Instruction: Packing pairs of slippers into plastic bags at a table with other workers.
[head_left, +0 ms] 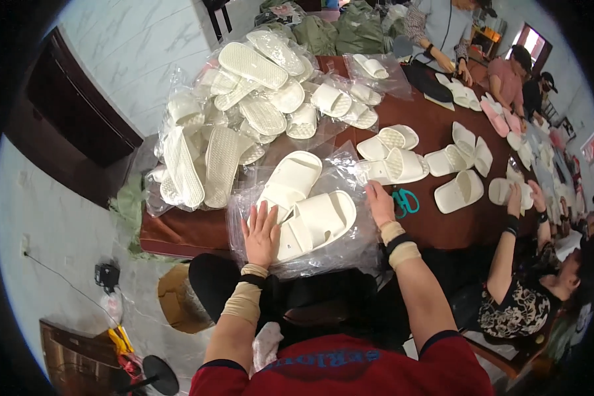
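A pair of white slippers (323, 223) lies side by side, slanted, on clear plastic bags (369, 245) at the table edge in front of me. My left hand (261, 234) rests flat with spread fingers on the near left end of this pair. My right hand (379, 204) is to the right of the pair, its fingers together and pointing away from me. Its fingertips meet the near end of another white slipper (402, 166); whether they pinch it or the plastic beside it is hidden. Teal-handled scissors (406, 202) lie just right of that hand.
Bagged white slippers (261, 113) are heaped at the far left of the brown table (416, 109). More loose slippers (459, 191) lie to the right. A co-worker (518, 297) handles slippers at right; others work farther along. A cardboard box (178, 297) stands on the floor at left.
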{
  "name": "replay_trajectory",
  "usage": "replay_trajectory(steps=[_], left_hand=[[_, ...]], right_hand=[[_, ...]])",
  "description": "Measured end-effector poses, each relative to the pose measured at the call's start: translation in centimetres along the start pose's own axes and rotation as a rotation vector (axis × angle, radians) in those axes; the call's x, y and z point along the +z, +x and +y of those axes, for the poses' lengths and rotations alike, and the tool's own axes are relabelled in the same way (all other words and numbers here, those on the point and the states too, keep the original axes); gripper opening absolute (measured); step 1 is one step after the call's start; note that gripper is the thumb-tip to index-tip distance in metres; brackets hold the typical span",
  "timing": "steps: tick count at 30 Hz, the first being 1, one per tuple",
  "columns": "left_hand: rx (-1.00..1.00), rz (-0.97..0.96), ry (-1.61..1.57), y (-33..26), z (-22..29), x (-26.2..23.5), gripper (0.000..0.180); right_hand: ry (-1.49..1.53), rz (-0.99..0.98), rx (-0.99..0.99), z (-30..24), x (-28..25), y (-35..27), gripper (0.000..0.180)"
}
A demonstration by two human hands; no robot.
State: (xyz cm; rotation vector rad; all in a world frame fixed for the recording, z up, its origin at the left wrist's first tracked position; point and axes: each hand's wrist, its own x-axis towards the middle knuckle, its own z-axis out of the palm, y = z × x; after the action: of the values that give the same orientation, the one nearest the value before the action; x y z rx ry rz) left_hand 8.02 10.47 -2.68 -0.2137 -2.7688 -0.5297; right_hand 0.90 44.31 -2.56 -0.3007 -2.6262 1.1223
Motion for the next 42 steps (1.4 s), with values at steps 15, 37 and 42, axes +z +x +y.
replay_trajectory(steps=[15,37,42], left_hand=[[0.215,-0.186,-0.225,7.9,-2.0,-6.8,0.024],[1.115,-0.392,0.203,30.5,23.5,11.7,0.013],[0.777,-0.332,-0.345,32.1,23.3,10.3,0.013]], right_hand=[[-0.642,-0.571,-0.004,0.8,-11.4,0.4,0.029],[1.151,-0.518,0.169,1.2,-9.2,4.4,0.053],[1.406,-0.574,0.388,1.7,-9.4,4.9,0.064]])
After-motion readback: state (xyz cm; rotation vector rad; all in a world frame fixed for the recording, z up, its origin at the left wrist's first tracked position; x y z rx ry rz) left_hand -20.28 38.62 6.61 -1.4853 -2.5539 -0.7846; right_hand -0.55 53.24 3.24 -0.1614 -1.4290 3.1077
